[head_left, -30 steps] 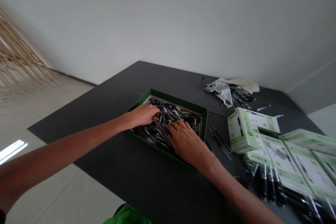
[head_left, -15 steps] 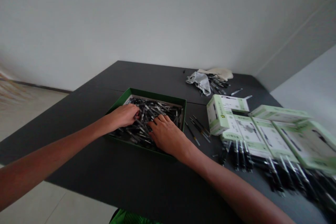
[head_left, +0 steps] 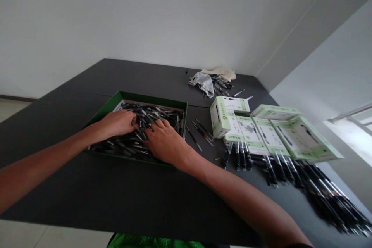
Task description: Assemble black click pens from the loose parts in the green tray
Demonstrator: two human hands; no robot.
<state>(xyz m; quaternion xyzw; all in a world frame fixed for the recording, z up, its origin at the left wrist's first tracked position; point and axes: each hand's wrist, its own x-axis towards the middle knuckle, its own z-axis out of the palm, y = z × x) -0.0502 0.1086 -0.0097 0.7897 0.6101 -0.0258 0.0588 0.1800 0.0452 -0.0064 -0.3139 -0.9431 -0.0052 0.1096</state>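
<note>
A green box (head_left: 109, 105) stands on the dark table, filled with a jumble of black and clear pens (head_left: 162, 113). Inside it, toward the left, my left hand (head_left: 121, 121) has its fingers curled closed around a pen among the pile. My right hand (head_left: 165, 139) reaches in over the box's near right part, fingers bent and closed, with a dark pen end showing by the fingertips. The fingertips of both hands are partly hidden among the pens. Just right of the box, several loose pen refills (head_left: 203, 131) lie on the table.
White and green cartons (head_left: 221, 118) stand and lie to the right, with rows of pens (head_left: 328, 190) in front of them. Behind, a grey cloth (head_left: 203, 82) and a cream cloth (head_left: 222, 73) lie by more pens. A wall (head_left: 145, 15) rises beyond the table (head_left: 116, 193).
The view has turned to the right, so the box and cartons sit further left. Both hands stay in the box among the pens and have drawn slightly closer together.
</note>
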